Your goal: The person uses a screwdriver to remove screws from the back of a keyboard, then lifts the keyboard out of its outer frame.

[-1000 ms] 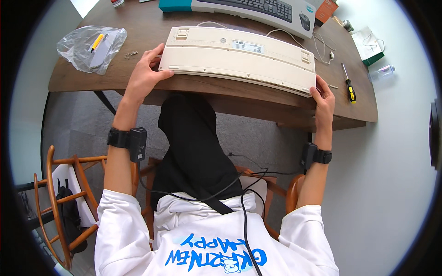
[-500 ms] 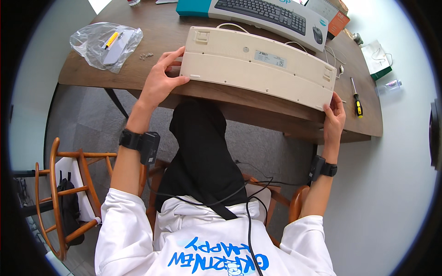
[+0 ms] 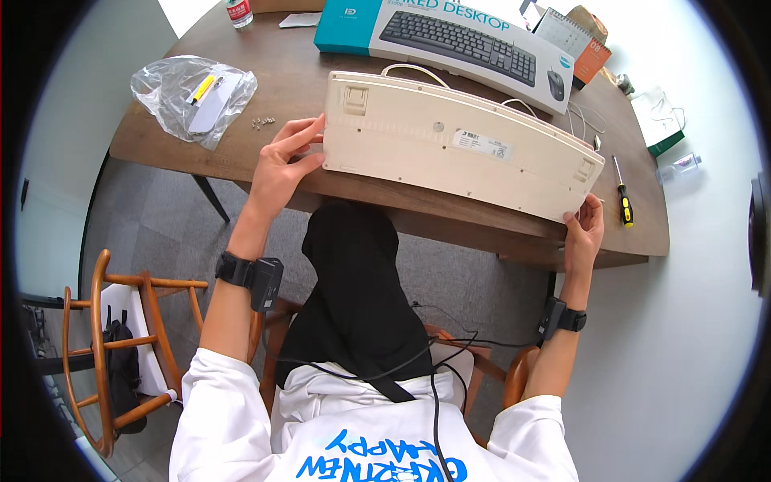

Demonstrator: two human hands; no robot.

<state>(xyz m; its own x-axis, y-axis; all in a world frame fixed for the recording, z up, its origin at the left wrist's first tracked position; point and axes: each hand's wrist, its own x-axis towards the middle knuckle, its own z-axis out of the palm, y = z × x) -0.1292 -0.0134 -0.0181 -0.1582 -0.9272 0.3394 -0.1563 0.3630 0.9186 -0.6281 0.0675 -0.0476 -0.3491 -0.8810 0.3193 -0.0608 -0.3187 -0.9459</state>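
A cream keyboard (image 3: 401, 145) shows its underside, with a label, small screw holes and folded feet, at the near edge of the brown table. My left hand (image 3: 281, 165) grips its left end, the thumb near the lower corner. At the right end, my right hand (image 3: 585, 233) pinches the lower corner between thumb and fingers. The keyboard is tilted, its far long edge raised, and a pale cable loops out behind it. A screwdriver (image 3: 624, 197) with a yellow and black handle lies to the right of my right hand.
Left on the table (image 3: 297, 88) are small screws (image 3: 263, 123) and a clear plastic bag (image 3: 169, 92) with a yellow-barrelled tool. A keyboard box (image 3: 450, 44) stands behind, beside a desk calendar (image 3: 590, 48). A bottle (image 3: 238, 11) is far left; a wooden chair (image 3: 148, 345) stands lower left.
The keyboard has tipped up further, so more of its underside faces me. Both hands keep their hold on its ends. The view has shifted slightly, showing more of the table's far side.
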